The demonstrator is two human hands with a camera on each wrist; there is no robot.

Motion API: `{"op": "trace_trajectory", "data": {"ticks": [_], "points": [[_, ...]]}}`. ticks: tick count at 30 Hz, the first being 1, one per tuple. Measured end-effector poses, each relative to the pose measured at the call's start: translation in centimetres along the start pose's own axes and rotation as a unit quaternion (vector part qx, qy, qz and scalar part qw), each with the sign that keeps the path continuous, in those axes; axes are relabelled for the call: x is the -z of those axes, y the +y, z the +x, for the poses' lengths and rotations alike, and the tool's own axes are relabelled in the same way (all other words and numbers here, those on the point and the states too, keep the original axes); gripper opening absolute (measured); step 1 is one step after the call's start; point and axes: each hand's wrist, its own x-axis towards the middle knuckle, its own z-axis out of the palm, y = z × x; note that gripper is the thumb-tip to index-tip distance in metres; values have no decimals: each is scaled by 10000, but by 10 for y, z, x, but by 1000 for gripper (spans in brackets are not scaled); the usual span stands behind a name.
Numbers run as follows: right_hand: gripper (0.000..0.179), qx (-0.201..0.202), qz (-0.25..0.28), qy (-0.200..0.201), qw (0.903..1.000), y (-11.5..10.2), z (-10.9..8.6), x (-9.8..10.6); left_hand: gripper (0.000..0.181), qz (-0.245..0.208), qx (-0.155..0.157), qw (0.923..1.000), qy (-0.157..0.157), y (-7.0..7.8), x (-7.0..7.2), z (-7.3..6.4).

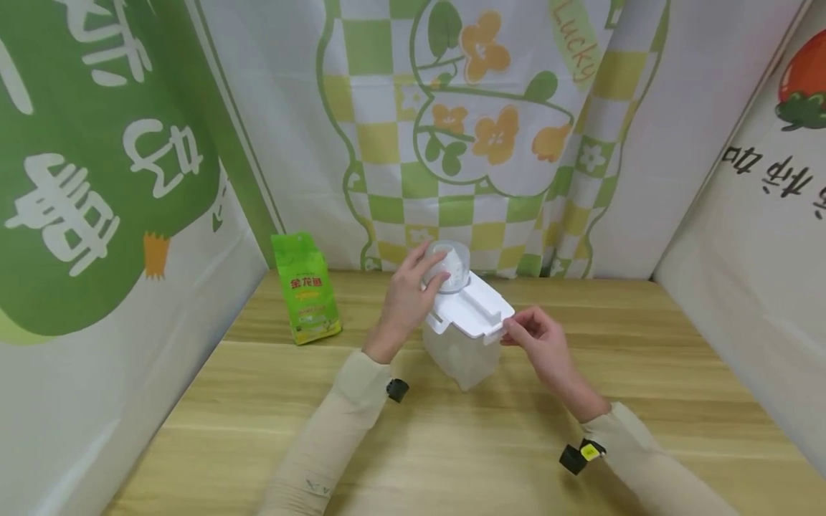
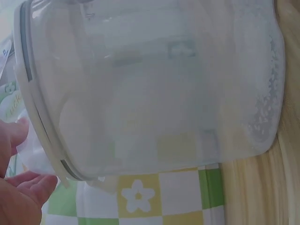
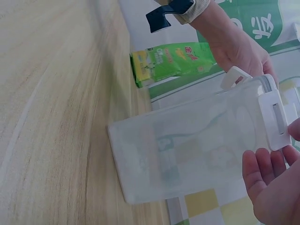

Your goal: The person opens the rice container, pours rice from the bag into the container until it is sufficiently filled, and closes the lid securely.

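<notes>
A translucent storage container (image 1: 461, 360) stands on the wooden table, with a white lid (image 1: 474, 307) on top. Small white grains show at its base in the left wrist view. On the lid's far end sits a clear plastic cup (image 1: 457, 266), and my left hand (image 1: 405, 301) holds it with thumb and fingers around its side. At the lid's right end, my right hand (image 1: 545, 347) pinches a white latch (image 3: 275, 120) between thumb and fingers. Another white latch (image 3: 234, 76) sticks out from the lid's other side, lifted away from the wall.
Left of the container, a green printed bag (image 1: 306, 290) stands upright on the table (image 1: 226, 423). A checkered, flowered cloth (image 1: 445, 143) hangs behind, and printed curtains close in the left and right sides.
</notes>
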Motion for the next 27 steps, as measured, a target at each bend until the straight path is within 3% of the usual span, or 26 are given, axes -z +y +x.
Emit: {"op": "trace_trajectory", "data": {"ticks": [4, 7, 11, 15, 18, 27], "points": [[17, 50, 39, -9, 10000, 2, -2, -2, 33, 392, -215, 9990, 90, 6, -1, -5], [18, 109, 124, 1, 9999, 4, -3, -3, 29, 754, -578, 9952, 217, 14, -3, -8], [16, 236, 219, -2, 9995, 4, -2, -3, 21, 875, -978, 9910, 258, 25, -5, -10], [3, 362, 301, -9, 9989, 5, -1, -3, 18, 880, -1128, 9896, 120, 34, -6, -13], [7, 398, 365, -6, 9985, 6, -1, -3, 19, 996, -1253, 9871, 20, 37, -6, -15], [1, 412, 610, -85, 9973, 12, -2, -1, 18, 1272, -1949, 9721, -286, 33, -4, -22]]}}
